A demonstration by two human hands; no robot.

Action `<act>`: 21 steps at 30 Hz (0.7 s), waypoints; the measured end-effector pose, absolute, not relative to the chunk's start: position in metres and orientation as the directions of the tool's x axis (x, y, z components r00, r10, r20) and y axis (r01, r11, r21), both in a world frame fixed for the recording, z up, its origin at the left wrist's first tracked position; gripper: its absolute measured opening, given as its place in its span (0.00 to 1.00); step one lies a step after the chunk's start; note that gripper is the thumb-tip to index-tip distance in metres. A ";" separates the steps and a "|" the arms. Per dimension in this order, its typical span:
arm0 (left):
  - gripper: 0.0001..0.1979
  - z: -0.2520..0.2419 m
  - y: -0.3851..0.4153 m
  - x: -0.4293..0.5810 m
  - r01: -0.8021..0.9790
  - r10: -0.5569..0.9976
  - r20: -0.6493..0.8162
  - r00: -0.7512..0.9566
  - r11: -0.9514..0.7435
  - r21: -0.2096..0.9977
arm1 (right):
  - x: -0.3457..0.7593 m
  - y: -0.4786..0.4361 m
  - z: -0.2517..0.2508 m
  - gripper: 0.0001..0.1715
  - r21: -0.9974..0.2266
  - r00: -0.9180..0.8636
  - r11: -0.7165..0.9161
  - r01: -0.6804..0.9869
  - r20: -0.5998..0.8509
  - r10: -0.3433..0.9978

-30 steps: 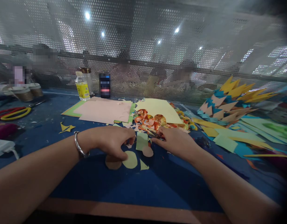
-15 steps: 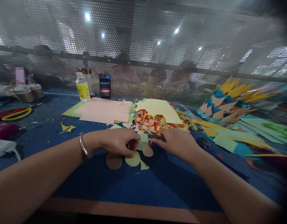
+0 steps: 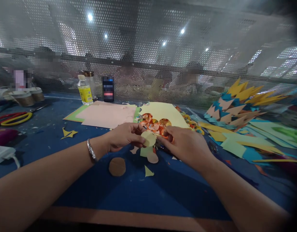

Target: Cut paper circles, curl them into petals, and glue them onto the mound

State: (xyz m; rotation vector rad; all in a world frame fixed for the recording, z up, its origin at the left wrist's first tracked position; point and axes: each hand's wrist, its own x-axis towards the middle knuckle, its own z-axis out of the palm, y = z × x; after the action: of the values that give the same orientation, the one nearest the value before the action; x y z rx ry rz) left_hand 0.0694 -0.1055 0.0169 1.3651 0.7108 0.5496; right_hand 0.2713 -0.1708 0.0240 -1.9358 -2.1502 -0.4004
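My left hand point(image 3: 124, 135) pinches a pale yellow paper circle point(image 3: 149, 139) at its left edge, raised above the blue tabletop. Close to the circle's right edge is my right hand point(image 3: 187, 143), its fingers curled closed; what lies inside them is mostly hidden. Below the hands lie a small pale pink paper disc point(image 3: 152, 158), a pale green paper piece point(image 3: 143, 151) and a pale yellow offcut point(image 3: 148, 171). A brown disc point(image 3: 117, 166) lies flat nearer to me. Just behind my fingers is a heap of shiny orange and gold curled pieces point(image 3: 150, 122).
Pink sheets point(image 3: 105, 114) lie at the back left, a pale yellow sheet point(image 3: 162, 111) behind the heap. A bottle point(image 3: 85, 93) and a phone point(image 3: 108, 89) stand by the perforated screen. A spiky paper craft point(image 3: 232, 108) stands right; scissors with yellow handles point(image 3: 16, 119) lie left.
My left hand has picked the pale yellow circle up from beside the brown disc and brought it up and right, towards my right hand. My right hand has barely shifted.
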 end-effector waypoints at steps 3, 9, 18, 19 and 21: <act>0.09 0.019 -0.108 0.071 0.037 0.748 -0.135 0.650 0.146 0.989 | 0.269 -0.174 0.020 0.12 -0.027 -0.255 0.302 0.953 0.466 0.847; 0.06 0.020 -0.108 0.070 0.022 0.767 -0.158 0.622 0.185 0.982 | 0.267 -0.175 0.012 0.12 -0.011 -0.435 0.528 0.849 0.554 0.710; 0.09 0.018 -0.110 0.071 0.021 0.751 -0.092 0.653 0.103 0.994 | 0.266 -0.174 0.012 0.07 -0.087 -0.476 0.634 0.769 0.583 0.658; 0.10 0.018 -0.110 0.071 0.023 0.745 -0.079 0.662 0.085 0.996 | 0.265 -0.174 0.012 0.07 -0.117 -0.477 0.643 0.757 0.573 0.666; 0.11 0.016 -0.111 0.071 0.036 0.751 -0.059 0.658 0.047 0.998 | 0.264 -0.174 0.013 0.07 -0.174 -0.468 0.647 0.743 0.556 0.687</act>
State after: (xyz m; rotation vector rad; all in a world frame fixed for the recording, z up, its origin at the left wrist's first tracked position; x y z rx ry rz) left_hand 0.0714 -0.1110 0.0155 1.4375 0.7041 0.6204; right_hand 0.2644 -0.1737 0.0127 -1.1075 -2.2688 -0.1223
